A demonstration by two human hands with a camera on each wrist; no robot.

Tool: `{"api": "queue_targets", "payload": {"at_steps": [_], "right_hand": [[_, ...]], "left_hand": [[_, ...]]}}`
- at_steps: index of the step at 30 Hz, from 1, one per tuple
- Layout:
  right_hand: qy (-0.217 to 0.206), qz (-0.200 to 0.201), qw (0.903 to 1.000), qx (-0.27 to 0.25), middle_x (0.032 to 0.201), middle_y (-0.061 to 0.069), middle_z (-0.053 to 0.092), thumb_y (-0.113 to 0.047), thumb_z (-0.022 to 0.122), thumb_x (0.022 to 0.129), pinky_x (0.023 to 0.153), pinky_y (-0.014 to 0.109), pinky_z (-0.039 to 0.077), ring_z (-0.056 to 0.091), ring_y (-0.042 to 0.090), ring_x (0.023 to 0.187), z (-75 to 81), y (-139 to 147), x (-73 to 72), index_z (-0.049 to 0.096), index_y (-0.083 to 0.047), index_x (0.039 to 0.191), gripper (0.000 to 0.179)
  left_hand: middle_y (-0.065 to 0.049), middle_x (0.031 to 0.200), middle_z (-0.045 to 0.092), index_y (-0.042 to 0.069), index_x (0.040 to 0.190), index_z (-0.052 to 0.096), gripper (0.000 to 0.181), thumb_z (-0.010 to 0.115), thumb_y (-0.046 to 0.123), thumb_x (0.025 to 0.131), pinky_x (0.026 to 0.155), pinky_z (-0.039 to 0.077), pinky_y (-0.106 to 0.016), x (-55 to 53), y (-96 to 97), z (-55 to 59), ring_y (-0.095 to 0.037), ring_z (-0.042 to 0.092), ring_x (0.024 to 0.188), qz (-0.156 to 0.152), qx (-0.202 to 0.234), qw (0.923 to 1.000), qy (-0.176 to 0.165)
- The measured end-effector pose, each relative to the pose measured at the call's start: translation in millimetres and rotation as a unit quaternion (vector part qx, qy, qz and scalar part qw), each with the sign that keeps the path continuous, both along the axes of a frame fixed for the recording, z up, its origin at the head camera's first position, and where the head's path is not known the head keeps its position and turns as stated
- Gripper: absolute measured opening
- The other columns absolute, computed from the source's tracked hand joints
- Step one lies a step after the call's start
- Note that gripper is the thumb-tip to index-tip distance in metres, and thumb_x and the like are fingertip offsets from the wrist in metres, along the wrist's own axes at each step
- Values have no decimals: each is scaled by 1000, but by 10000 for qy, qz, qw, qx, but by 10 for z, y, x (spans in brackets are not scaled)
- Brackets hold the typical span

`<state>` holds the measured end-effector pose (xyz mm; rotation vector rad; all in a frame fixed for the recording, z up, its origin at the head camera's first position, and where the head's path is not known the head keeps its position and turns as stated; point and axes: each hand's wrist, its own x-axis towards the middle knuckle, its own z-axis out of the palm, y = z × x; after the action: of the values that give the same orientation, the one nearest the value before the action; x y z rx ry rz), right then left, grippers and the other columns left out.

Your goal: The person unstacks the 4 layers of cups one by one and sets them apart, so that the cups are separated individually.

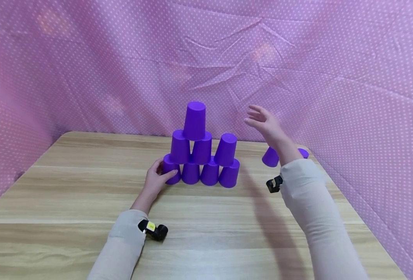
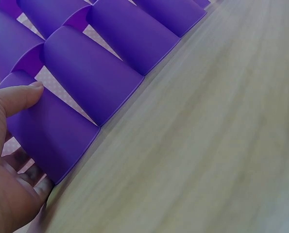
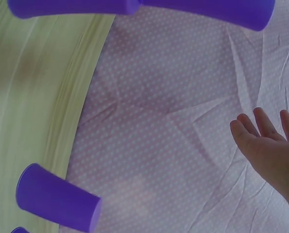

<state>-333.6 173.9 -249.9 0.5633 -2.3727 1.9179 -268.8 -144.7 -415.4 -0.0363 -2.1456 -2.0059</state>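
- Over on the counter, a pyramid of upside-down purple cups rises: four along the bottom, three above them, and a single top cup resting across the left pair.
- The person's left hand grips the leftmost bottom cup from the side, thumb across its front and the other fingers round behind.
- The right hand is up in the air to the pyramid's right, its fingers loosely extended, apart from the stack.
- Past that raised forearm stands a separate purple cup, with another purple piece partly hidden by the pale sleeve.
- Pink dotted cloth hangs behind it all.
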Motion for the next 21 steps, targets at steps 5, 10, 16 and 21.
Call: {"api": "queue_targets", "payload": {"at_steps": [5, 10, 16, 21], "right_hand": [[27, 182, 9998, 85, 130, 15, 37, -10, 60, 80, 97, 37, 25, 37, 25, 115, 58, -112, 32, 33, -8, 131, 58], [22, 313, 9993, 210, 129, 12, 39, -12, 61, 80, 97, 36, 26, 40, 24, 113, 97, -238, 62, 35, -10, 131, 57], [34, 555, 9979, 342, 127, 11, 40, -13, 61, 80, 96, 36, 27, 39, 21, 114, 129, -388, 88, 34, -10, 131, 57], [113, 667, 9973, 290, 125, 13, 42, -11, 60, 80, 94, 34, 30, 39, 22, 113, 157, -524, 111, 34, -7, 130, 57]], "left_hand": [[-19, 117, 45, 2, 125, 40, 59, 68, 6, 73, 91, 33, -37, 12, 8, 7, -28, 42, 105, 23, -14, 10000, 6], [-18, 116, 46, 2, 124, 41, 59, 68, 6, 72, 91, 33, -37, 5, 12, -11, -28, 43, 104, 39, -25, 10000, 35], [-18, 116, 46, 3, 125, 41, 59, 68, 7, 73, 91, 33, -37, 0, 11, -22, -28, 43, 104, 23, 36, 10000, 53], [-18, 117, 45, 4, 125, 41, 59, 68, 7, 73, 91, 32, -37, -6, 3, -25, -28, 42, 105, 17, 56, 10000, 31]]}}
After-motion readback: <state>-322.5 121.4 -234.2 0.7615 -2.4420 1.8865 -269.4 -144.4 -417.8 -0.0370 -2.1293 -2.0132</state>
